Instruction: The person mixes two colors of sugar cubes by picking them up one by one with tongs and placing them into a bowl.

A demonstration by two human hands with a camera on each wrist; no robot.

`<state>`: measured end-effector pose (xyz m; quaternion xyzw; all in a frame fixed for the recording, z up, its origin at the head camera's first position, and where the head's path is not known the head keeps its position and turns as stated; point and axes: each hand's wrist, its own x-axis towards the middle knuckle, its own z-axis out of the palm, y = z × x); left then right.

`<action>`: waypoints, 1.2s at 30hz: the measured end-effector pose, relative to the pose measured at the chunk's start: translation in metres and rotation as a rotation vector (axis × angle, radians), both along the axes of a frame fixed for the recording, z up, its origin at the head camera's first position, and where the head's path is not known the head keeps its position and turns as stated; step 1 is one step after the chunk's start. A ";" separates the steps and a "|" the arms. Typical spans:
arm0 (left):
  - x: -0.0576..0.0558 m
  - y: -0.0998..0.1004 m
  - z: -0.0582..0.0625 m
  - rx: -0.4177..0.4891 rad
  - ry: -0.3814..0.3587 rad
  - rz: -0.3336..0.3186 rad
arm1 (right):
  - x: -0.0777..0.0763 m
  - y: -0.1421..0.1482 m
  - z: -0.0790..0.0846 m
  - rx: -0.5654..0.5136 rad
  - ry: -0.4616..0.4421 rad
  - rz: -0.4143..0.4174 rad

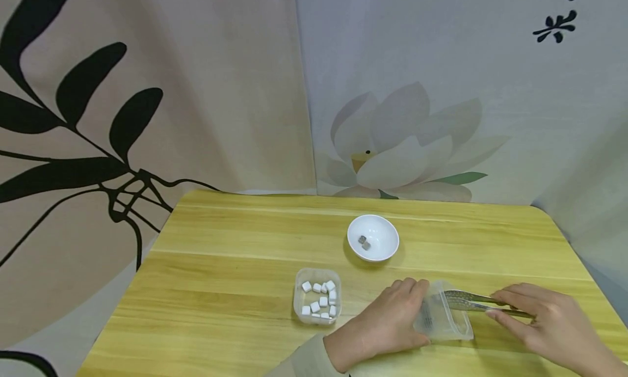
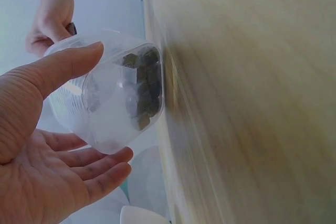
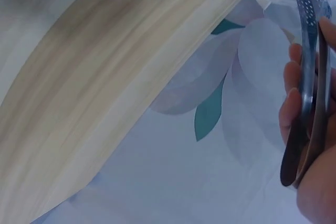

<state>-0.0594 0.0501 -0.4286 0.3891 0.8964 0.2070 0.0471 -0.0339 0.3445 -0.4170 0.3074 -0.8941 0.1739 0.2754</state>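
Observation:
My left hand (image 1: 382, 320) holds a clear plastic container (image 1: 439, 328) from its left side, thumb on one side and fingers on the other. The container is tipped with its mouth toward the right. Dark stone-like cubes (image 2: 144, 85) show through its wall in the left wrist view, gathered along the side nearest the table. My right hand (image 1: 554, 317) pinches metal tongs (image 1: 473, 305) between thumb and fingers. The tongs' perforated tips reach into the container's mouth; whether they grasp a cube I cannot tell.
A white bowl (image 1: 387, 232) with two grey cubes (image 1: 364, 242) stands farther back on the wooden table (image 1: 221, 290). Left of my left hand sits a second clear container (image 1: 314, 271) holding several white cubes (image 1: 323, 301). A patterned curtain (image 1: 245, 93) hangs behind the table's back edge.

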 end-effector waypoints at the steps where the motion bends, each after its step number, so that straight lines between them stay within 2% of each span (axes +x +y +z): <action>1: 0.000 0.000 0.000 0.002 0.000 -0.001 | 0.002 0.002 0.002 -0.009 -0.017 -0.008; 10: -0.001 0.000 0.000 0.002 -0.002 0.001 | 0.010 0.018 0.012 -0.079 -0.089 -0.075; 18: -0.001 -0.001 0.000 0.002 -0.016 -0.006 | 0.000 0.021 0.024 -0.107 -0.086 -0.098; 20: 0.000 -0.001 0.000 0.000 -0.016 -0.006 | -0.005 0.017 0.027 -0.109 -0.082 -0.112; 27: 0.000 -0.001 0.001 -0.008 -0.009 0.004 | -0.036 -0.004 0.025 -0.171 -0.074 -0.056; 36: -0.001 -0.001 0.001 -0.004 -0.017 -0.009 | -0.077 -0.038 0.020 -0.117 -0.113 -0.065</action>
